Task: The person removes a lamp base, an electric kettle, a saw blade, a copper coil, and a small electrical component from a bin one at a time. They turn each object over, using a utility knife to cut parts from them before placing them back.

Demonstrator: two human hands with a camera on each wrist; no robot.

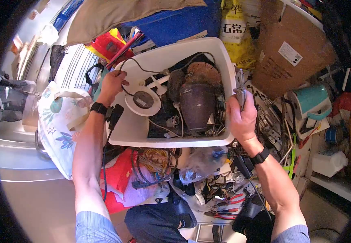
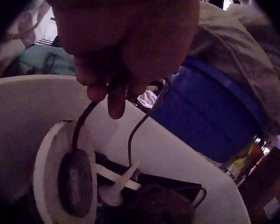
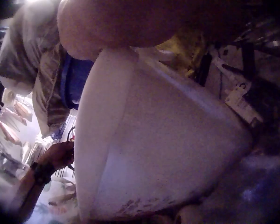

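Note:
Over the left side of a white plastic bin (image 1: 171,143), my left hand (image 1: 110,86) pinches a dark cord (image 2: 79,125). The cord runs down to a round dark disc (image 1: 143,99) lying in a white round dish (image 1: 154,110) inside the bin. Another stretch of cord loops from the hand toward the bin's back. My right hand (image 1: 242,117) grips a small silver plier-like tool (image 1: 240,95) upright at the bin's right rim. Beside the dish are a white plastic piece (image 1: 159,86) and a dark, rounded vessel (image 1: 198,106). In the right wrist view the bin's outer wall hides the tool.
Behind the bin stand a blue tub (image 1: 179,24) and a yellow bag (image 1: 237,36). A cardboard box (image 1: 291,52) is at back right. Metal parts crowd the right side. In front lie coiled cables (image 1: 153,160), a clear plastic bag (image 1: 203,164) and red-handled pliers (image 1: 235,198).

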